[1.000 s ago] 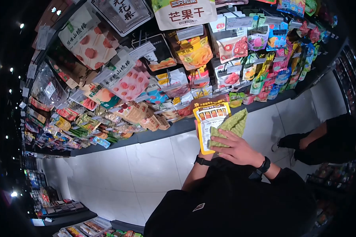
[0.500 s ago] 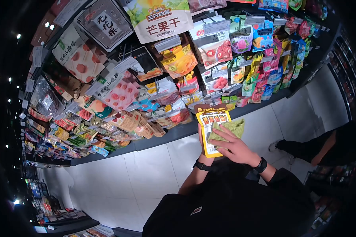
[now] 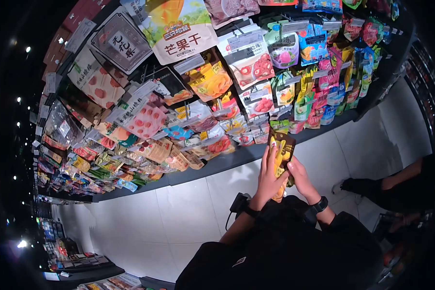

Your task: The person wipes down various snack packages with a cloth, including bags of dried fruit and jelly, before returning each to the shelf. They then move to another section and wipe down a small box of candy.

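Observation:
A snack pouch (image 3: 286, 145), dark brown with yellow, stands tilted between my hands in front of the hanging bags. My left hand (image 3: 269, 180) closes round its left side, fingers stretched up along the yellow part. On the right edge, my right hand (image 3: 302, 179) grips with bent fingers. A small bit of green cloth (image 3: 290, 181) shows between the hands below the pouch; most of it is hidden. Both wrists wear black bands.
A long shelf of hanging snack bags (image 3: 210, 79) curves across the top and left. Pale floor tiles (image 3: 179, 212) lie below its dark base ledge (image 3: 179, 176). At the right, another person's leg (image 3: 367, 186) and arm (image 3: 401, 175) show near more shelving.
The pouch has been turned, from its white printed face to a brown and yellow side. My left hand has come round to the near side; my right hand has moved to the right edge.

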Demonstrator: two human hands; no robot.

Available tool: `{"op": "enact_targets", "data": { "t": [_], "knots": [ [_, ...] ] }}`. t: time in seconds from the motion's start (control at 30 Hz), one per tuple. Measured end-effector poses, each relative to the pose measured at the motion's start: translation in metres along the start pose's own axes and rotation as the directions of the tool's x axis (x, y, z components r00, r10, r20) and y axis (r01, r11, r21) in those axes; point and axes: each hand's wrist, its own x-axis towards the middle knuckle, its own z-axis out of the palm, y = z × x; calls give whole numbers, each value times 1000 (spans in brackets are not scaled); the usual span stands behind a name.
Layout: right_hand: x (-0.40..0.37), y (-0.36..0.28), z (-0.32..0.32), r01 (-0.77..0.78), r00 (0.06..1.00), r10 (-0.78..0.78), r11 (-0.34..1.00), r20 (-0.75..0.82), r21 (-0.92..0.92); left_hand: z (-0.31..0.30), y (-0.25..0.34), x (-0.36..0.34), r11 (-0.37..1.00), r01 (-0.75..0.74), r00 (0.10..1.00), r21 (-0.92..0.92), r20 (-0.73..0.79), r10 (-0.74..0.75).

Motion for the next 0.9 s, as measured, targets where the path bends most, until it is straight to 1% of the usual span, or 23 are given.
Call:
{"op": "enact_targets", "data": {
  "t": [0.03, 0.07, 0.1, 0.13, 0.2, 0.27, 0.3, 0.33, 0.4, 0.43, 0.47, 0.5, 0.53, 0.57, 0.6, 0.63, 0.67, 0.73, 0.77, 0.8, 0.87, 0.9],
  "knots": [
    [-5, -4, -4, -16, 999, 15, 999, -31, -30, 3, 0, -3, 998, -25, 999, 55, 21, 24],
    [-6, -8, -6, -29, 998, 25, 998, -61, -61, 6, 3, -8, 998, 20, 999, 65, 47, -23],
    [-4, -9, -5, 39, 992, -66, 973, -111, -229, 7, 5, -12, 992, -10, 998, 122, 67, 2],
    [-2, -4, -7, 43, 993, -66, 974, -96, -223, 7, 6, -14, 983, -44, 996, 178, 89, 29],
    [-3, 10, -15, -26, 983, -10, 981, -184, -193, 1, 1, -17, 983, -62, 997, 171, 65, 51],
    [0, 13, -20, -31, 985, 4, 987, -174, -155, -14, -11, -19, 998, -29, 1000, 53, 8, 28],
    [3, 9, -23, -10, 989, -10, 991, -149, -137, -16, -23, -26, 978, 137, 980, -156, -122, -157],
    [5, 5, -23, 6, 992, -22, 993, -126, -120, -21, -36, -30, 939, 234, 931, -252, -220, -291],
    [14, -4, -20, 5, 993, -23, 990, -118, -144, -41, -66, -31, 863, 364, 906, -351, -83, -416],
    [20, -5, -18, 38, 995, -53, 986, -90, -164, -46, -77, -29, 775, 355, 925, -523, 74, -374],
    [25, -3, -15, 66, 995, -78, 981, -61, -180, -51, -89, -30, 675, 430, 900, -599, 227, -372],
    [33, -1, -13, 80, 995, -93, 968, -43, -239, -55, -80, -25, 676, 416, 907, -608, 227, -354],
    [42, -2, -8, 74, 996, -85, 968, -37, -241, -58, -72, -20, 679, 398, 916, -617, 229, -329],
    [51, -6, -2, 93, 993, -110, 959, -51, -267, -61, -76, -16, 675, 399, 915, -620, 229, -331],
    [59, -8, 4, 111, 989, -136, 949, -65, -295, -65, -80, -12, 608, 437, 895, -663, 256, -365],
    [68, -10, 10, 101, 989, -128, 954, -76, -284, -68, -85, -7, 536, 468, 875, -702, 284, -392],
    [76, -9, 16, 101, 989, -128, 951, -75, -293, -72, -88, -3, 531, 465, 876, -709, 285, -389],
    [95, -10, 29, 114, 981, -153, 953, -119, -280, -82, -85, 10, 583, 402, 913, -706, 259, -316],
    [106, -12, 35, 120, 978, -163, 949, -128, -292, -90, -85, 18, 644, 395, 918, -655, 252, -307],
    [117, -14, 40, 127, 977, -172, 945, -129, -300, -98, -85, 24, 644, 388, 921, -659, 253, -296],
    [142, -16, 52, 179, 960, -241, 919, -142, -350, -118, -87, 36, 716, 350, 937, -604, 229, -265],
    [151, -20, 59, 200, 953, -277, 880, -122, -432, -126, -92, 43, 753, 310, 951, -581, 198, -239]
  ]
}}
